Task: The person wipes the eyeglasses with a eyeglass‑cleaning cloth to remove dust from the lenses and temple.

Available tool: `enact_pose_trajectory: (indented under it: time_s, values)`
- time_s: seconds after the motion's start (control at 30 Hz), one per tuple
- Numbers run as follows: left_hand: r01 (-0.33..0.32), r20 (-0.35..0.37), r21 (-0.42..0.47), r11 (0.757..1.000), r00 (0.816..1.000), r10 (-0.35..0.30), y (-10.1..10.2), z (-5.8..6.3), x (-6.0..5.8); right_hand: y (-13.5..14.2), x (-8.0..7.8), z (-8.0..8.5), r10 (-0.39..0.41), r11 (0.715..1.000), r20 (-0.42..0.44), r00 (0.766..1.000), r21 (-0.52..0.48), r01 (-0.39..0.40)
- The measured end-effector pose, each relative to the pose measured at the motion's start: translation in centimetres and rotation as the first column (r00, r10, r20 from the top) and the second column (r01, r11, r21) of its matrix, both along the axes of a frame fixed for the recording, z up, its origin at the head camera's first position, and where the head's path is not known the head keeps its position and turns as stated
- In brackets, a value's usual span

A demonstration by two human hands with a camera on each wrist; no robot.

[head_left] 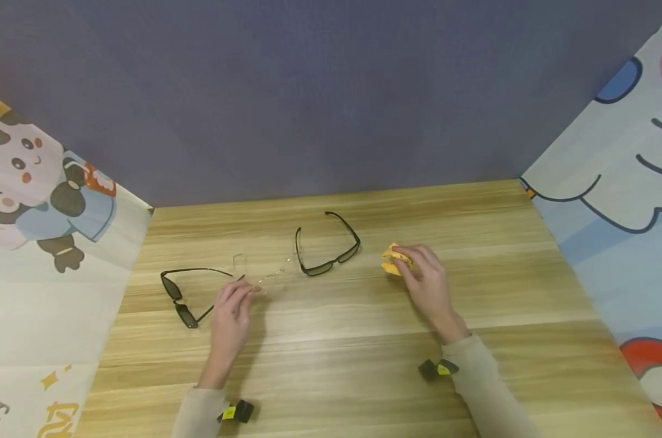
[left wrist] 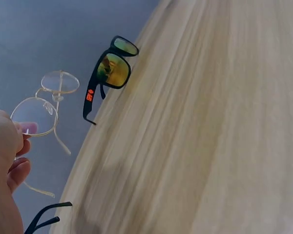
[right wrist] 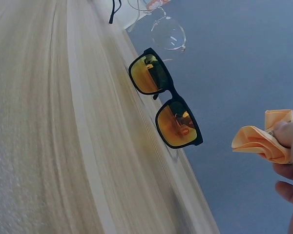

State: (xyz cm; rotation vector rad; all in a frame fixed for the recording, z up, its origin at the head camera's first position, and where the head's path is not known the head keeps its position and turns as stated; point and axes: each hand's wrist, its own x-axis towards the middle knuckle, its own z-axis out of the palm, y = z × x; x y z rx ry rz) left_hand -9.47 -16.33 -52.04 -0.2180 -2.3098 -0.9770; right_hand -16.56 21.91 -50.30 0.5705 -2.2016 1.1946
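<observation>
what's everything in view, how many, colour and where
table: one, tan wood, centre
left sunglasses: one, black, table's left
middle sunglasses: one, black, table's middle
wire glasses: one, gold, between sunglasses
cloth: one, orange, right of middle sunglasses
back panel: one, blue-grey, behind table
cartoon panels: two, white-blue, either side
wrist devices: two, black with yellow, lower view
sleeves: two, beige, bottom edge
left hand: one, bare, pinching wire glasses
right hand: one, bare, pinching cloth

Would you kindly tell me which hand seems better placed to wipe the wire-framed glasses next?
Probably the right hand: it pinches the folded orange cloth, while the left hand holds the wire-framed glasses and could steady them.
</observation>
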Motion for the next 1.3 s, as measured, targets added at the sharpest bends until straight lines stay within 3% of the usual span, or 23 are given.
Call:
enact_pose_trajectory:
  time_s: [0.3,0.63,0.8,1.07,1.3]
  values:
    - [-0.038,-0.049,-0.078,0.996,0.998,0.035,-0.3,-1.1,0.5,0.0,0.1,-0.3,0.003,1.0,-0.011,1.0,-0.01,-0.004]
    - [-0.018,0.023,-0.15,0.989,1.0,0.022,0.0,-1.3,0.5,0.1,0.1,-0.2,0.017,1.0,-0.019,1.0,-0.001,-0.017]
    - [-0.033,0.048,-0.168,0.985,0.998,0.042,0.0,-1.3,0.3,0.0,0.1,-0.3,0.015,1.0,-0.038,0.999,-0.011,-0.016]
    - [-0.067,0.157,-0.179,0.982,0.983,0.096,0.1,-1.1,0.1,0.0,0.3,0.1,0.015,1.0,0.003,1.0,-0.008,-0.015]
    - [-0.116,0.07,-0.234,0.965,0.988,0.136,0.6,-0.7,-0.2,0.2,0.3,0.1,0.025,1.0,0.006,1.0,-0.007,-0.025]
